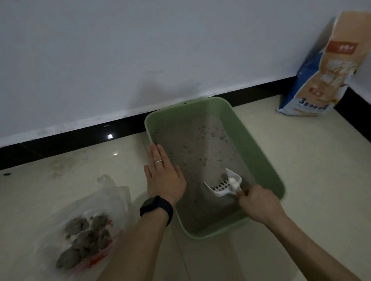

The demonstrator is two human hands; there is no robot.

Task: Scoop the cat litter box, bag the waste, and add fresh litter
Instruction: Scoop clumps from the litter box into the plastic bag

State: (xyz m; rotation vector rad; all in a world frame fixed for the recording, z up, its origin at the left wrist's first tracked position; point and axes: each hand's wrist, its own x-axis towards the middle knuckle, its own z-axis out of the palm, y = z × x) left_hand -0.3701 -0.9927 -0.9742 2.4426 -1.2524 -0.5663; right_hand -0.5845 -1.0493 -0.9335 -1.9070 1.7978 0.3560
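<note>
Green litter box [257, 156] sits on the tiled floor [318, 184] against the wall, grey litter inside, a few small clumps visible toward its far right. Right hand [261, 205] is closed around the handle of the white slotted scoop [223, 185], which is tilted over the near right of the box with a dark clump at its far edge. Left hand [164, 178] lies flat with fingers spread, holding nothing, resting on the box's left rim. Clear waste bag [86, 227] lies on the floor left of the box, just beside the left forearm, mouth loosely open, several clumps in it. Fresh litter bag [321, 68] leans in the far right corner, well apart.

Risks, judged:
- Clump sits near the scoop edge; a tilt or quick swing across to the bag could drop it on the floor.
- Bag mouth is limp and unsupported; a one-handed tip may miss it.
- Box may slide on glossy tile if the left hand lifts.
- Dim light: small clumps could go unseen.
</note>
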